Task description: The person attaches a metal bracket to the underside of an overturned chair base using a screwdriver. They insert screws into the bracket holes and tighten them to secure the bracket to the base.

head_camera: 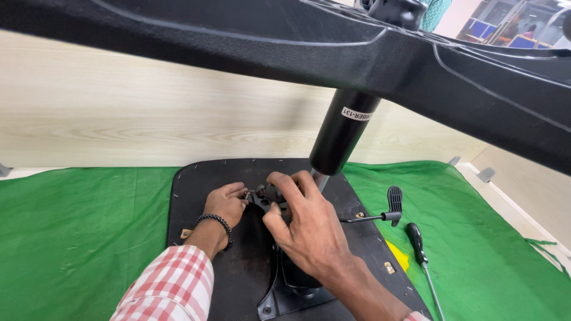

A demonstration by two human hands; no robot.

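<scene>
An upturned office chair seat (196, 196) lies black side up on a green cloth. Its black metal mechanism plate (297, 291) carries a gas cylinder (342, 134) that rises to the black star base (416, 65) overhead. My left hand (226, 205), with a bead bracelet and a red checked sleeve, pinches a small part at the plate's front. My right hand (306, 229) grips a black knob (270, 193) on the mechanism. Which fastener sits between the fingers is hidden.
A black adjusting lever (386, 211) sticks out right of the mechanism. A black-handled screwdriver (419, 249) lies on the green cloth (77, 232) beside the seat. A pale wood-grain panel (148, 113) stands behind. A yellow patch (399, 255) shows at the seat's edge.
</scene>
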